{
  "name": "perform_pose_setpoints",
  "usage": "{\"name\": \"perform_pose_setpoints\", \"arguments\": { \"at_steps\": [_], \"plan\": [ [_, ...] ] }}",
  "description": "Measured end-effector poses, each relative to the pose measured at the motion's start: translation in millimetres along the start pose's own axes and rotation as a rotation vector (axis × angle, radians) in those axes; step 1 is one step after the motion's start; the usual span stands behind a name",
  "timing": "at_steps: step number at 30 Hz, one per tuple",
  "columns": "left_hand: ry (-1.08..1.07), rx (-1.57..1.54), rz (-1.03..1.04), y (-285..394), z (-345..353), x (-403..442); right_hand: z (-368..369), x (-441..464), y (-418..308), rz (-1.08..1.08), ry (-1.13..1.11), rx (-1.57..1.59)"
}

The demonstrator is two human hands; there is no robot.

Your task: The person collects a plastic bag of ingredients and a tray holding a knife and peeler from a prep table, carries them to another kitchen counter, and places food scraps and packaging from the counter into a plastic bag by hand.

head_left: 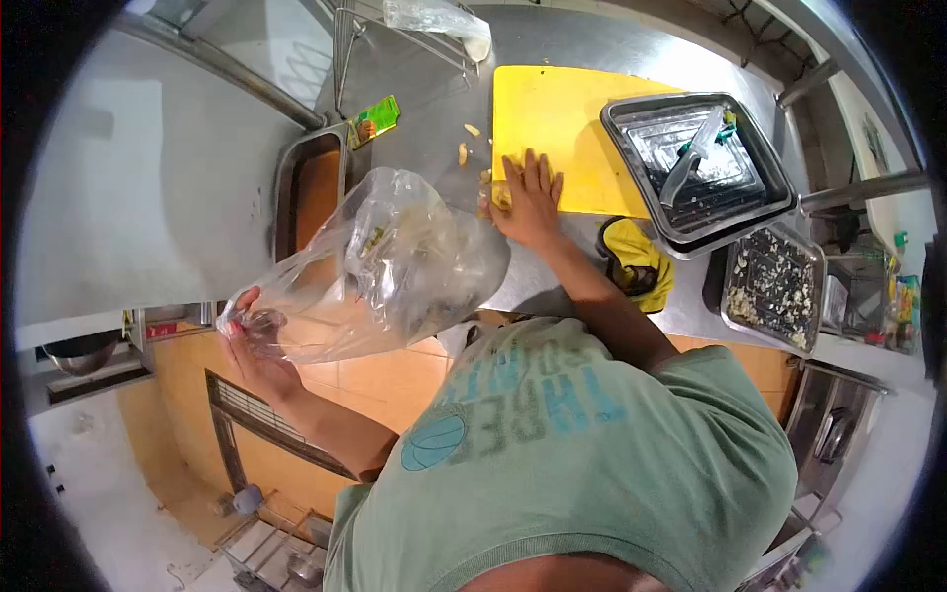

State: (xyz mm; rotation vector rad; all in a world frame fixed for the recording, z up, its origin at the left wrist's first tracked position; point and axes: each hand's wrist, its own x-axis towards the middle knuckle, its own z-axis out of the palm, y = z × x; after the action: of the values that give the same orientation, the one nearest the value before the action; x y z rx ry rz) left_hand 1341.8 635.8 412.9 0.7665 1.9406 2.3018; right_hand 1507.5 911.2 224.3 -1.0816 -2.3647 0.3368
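My left hand (258, 345) grips the rim of a large clear plastic bag (414, 286), its fingers bent around the film. The bag hangs at the counter's front edge, with pale and greenish scraps showing through its wall. My right hand (533, 205) lies palm down on the left part of a yellow cutting board (562, 109), fingers spread. Under and beside its thumb are small yellowish scraps (501, 194), close to the board's left edge. A few more pale pieces (463, 154) lie on the metal counter between bag and board.
A metal tray (631, 133) holding a knife (691, 163) overlaps the board's right side. Below it stands another tray (730, 296) with chopped bits. A yellow and black cloth item (636, 264) lies near my right forearm. A green packet (374, 121) and wire rack (414, 37) are farther left.
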Motion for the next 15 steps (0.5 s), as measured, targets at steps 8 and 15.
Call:
{"name": "perform_pose_setpoints", "arguments": {
  "at_steps": [8, 15],
  "plan": [
    [-0.122, -0.007, 0.001, -7.3, -14.2, 29.8, 3.7, -5.0, -14.3, -0.068, 0.109, -0.062],
    [-0.163, -0.093, -0.024, -13.2, -17.1, 53.3, 6.9, 0.3, -7.9, -0.27, 0.106, -0.101]
  ]
}}
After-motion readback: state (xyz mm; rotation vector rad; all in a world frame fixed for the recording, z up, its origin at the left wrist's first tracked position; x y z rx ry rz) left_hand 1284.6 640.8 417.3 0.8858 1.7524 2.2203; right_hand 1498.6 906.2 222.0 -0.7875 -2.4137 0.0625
